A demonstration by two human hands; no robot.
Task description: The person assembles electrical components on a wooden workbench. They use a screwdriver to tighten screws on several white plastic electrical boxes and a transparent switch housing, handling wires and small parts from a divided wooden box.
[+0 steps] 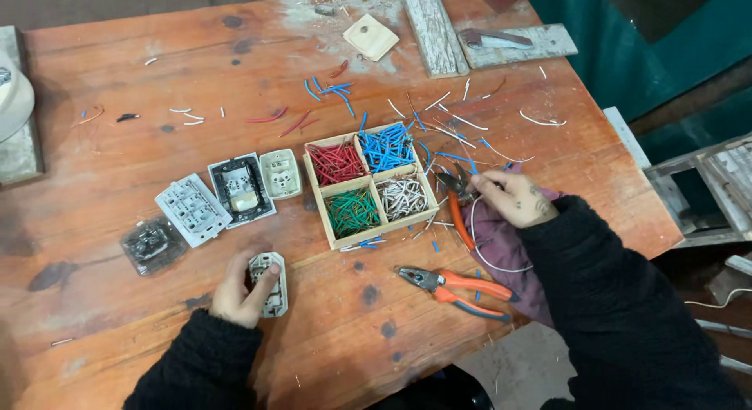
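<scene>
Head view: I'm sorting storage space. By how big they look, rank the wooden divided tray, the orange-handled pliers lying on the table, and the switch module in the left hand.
1. wooden divided tray
2. orange-handled pliers
3. switch module, partly covered by the left hand

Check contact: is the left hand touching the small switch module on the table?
Touching. Head view shows the left hand wrapped around the switch module, thumb lying across its face, no gap visible.
</scene>
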